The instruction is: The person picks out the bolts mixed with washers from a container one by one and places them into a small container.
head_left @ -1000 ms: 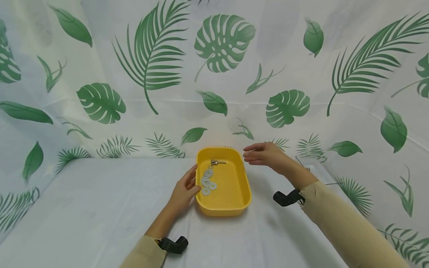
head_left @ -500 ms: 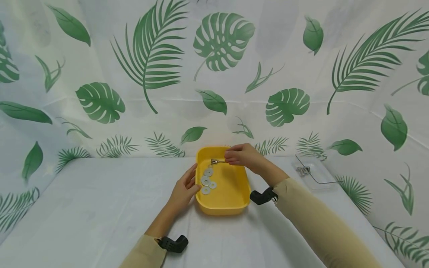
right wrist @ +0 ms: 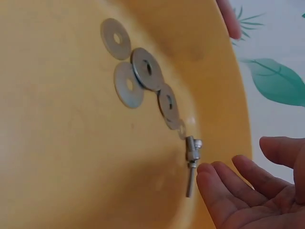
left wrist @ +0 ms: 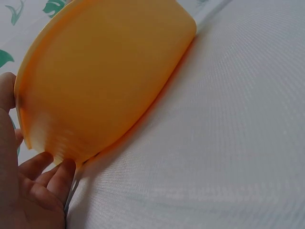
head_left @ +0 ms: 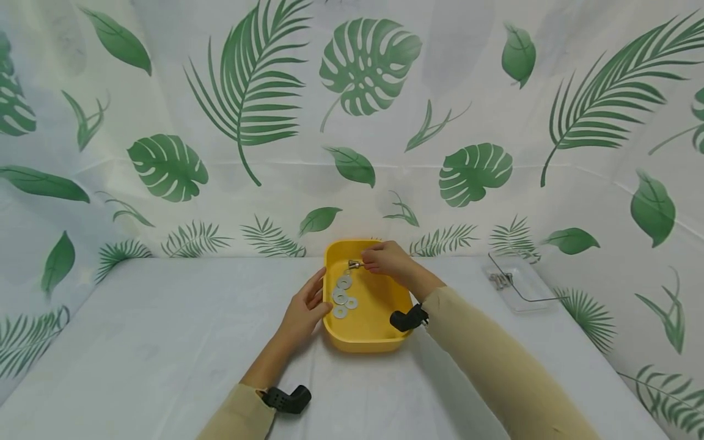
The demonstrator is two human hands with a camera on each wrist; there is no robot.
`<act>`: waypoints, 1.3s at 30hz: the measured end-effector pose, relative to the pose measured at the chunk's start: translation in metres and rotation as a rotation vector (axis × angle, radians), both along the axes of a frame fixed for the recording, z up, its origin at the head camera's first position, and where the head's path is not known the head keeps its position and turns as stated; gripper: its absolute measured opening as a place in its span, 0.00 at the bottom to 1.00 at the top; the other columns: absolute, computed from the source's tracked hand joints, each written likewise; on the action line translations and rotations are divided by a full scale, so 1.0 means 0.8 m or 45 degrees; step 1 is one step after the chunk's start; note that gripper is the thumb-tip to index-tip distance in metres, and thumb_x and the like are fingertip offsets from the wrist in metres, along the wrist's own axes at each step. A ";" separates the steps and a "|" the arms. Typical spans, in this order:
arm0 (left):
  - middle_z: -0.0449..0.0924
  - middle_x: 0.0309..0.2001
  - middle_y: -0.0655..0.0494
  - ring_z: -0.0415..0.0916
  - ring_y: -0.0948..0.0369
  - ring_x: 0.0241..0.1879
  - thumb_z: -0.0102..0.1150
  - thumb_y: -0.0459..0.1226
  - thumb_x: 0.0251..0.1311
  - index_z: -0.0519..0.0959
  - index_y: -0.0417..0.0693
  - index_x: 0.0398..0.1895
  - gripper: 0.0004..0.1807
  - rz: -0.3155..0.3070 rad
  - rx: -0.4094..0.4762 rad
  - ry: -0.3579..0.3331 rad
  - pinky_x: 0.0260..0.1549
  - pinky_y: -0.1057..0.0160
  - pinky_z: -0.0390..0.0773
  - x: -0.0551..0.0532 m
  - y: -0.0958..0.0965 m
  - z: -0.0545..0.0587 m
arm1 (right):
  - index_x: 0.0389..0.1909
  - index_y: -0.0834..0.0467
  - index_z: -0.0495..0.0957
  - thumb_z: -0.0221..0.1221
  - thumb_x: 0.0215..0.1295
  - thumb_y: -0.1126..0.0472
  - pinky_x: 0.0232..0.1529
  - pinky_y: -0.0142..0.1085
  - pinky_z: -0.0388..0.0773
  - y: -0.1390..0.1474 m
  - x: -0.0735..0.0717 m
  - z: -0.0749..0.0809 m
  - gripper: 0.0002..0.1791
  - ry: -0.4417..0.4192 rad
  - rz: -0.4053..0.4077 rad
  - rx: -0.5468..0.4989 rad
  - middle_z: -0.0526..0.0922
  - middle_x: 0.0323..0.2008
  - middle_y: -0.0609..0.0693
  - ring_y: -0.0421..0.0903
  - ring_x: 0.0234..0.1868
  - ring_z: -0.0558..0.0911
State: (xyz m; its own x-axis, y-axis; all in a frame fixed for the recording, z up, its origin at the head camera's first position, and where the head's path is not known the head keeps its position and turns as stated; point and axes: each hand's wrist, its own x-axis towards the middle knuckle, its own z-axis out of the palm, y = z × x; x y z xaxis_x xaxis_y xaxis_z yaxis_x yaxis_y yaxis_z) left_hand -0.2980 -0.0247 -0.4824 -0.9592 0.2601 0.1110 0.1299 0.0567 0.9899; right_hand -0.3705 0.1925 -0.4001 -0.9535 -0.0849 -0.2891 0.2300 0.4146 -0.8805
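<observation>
A yellow plastic tray (head_left: 367,346) stands on the white-covered table in front of me. My left hand (head_left: 299,313) grips its left side, thumb over the rim and fingers (left wrist: 62,179) against the outer wall. Inside, several flat metal washers (head_left: 340,297) lie in a rough line along the left. Beyond them, near the far end, is a small cluster of metal bolts (right wrist: 192,152). My right hand (right wrist: 257,191) is inside the tray, fingers extended, with its fingertips right beside the bolts and nothing held. In the head view this hand hides part of the bolts.
To the right sits a clear plastic box (head_left: 530,307) with several small metal pieces (head_left: 500,280) in it. A thin bent metal rod (head_left: 547,299) lies across that box. Behind the table hangs a leaf-patterned cloth (head_left: 385,195).
My right hand has moved left from beside the tray, over its right rim and in to the bolts. My left hand keeps its grip. The clear box has come into fuller view.
</observation>
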 end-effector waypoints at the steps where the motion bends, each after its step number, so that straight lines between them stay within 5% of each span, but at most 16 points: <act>1: 0.62 0.77 0.45 0.62 0.49 0.76 0.54 0.29 0.61 0.58 0.56 0.80 0.41 0.001 0.002 -0.003 0.73 0.48 0.66 0.000 0.000 0.000 | 0.64 0.70 0.73 0.54 0.75 0.58 0.66 0.44 0.79 -0.002 -0.001 -0.002 0.24 0.006 -0.009 0.009 0.78 0.62 0.67 0.59 0.62 0.81; 8: 0.62 0.77 0.45 0.63 0.48 0.76 0.55 0.29 0.60 0.58 0.55 0.80 0.42 0.006 0.012 -0.006 0.73 0.48 0.66 -0.001 0.000 -0.001 | 0.61 0.69 0.77 0.55 0.74 0.59 0.58 0.42 0.85 -0.014 -0.009 -0.017 0.22 0.044 -0.081 0.098 0.83 0.56 0.65 0.57 0.54 0.85; 16: 0.63 0.76 0.44 0.65 0.48 0.75 0.54 0.29 0.60 0.58 0.53 0.80 0.42 -0.012 0.010 0.003 0.71 0.49 0.69 -0.003 0.000 -0.002 | 0.61 0.71 0.76 0.52 0.75 0.62 0.62 0.44 0.82 -0.022 -0.013 -0.021 0.21 0.026 -0.115 0.039 0.82 0.56 0.67 0.57 0.55 0.84; 39: 0.59 0.78 0.41 0.62 0.45 0.75 0.54 0.29 0.60 0.55 0.51 0.80 0.43 -0.044 0.031 0.024 0.72 0.49 0.68 -0.004 -0.002 -0.005 | 0.57 0.72 0.78 0.49 0.74 0.69 0.62 0.45 0.82 -0.057 -0.011 -0.026 0.18 0.007 -0.024 -0.118 0.82 0.55 0.69 0.59 0.54 0.84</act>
State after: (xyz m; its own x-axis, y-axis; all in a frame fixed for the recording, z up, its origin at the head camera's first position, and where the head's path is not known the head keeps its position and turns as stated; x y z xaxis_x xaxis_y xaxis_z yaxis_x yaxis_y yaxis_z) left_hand -0.3015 -0.0265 -0.4863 -0.9474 0.2900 0.1355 0.1499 0.0280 0.9883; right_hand -0.3792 0.1469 -0.4209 -0.9567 -0.0933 -0.2756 0.2320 0.3269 -0.9162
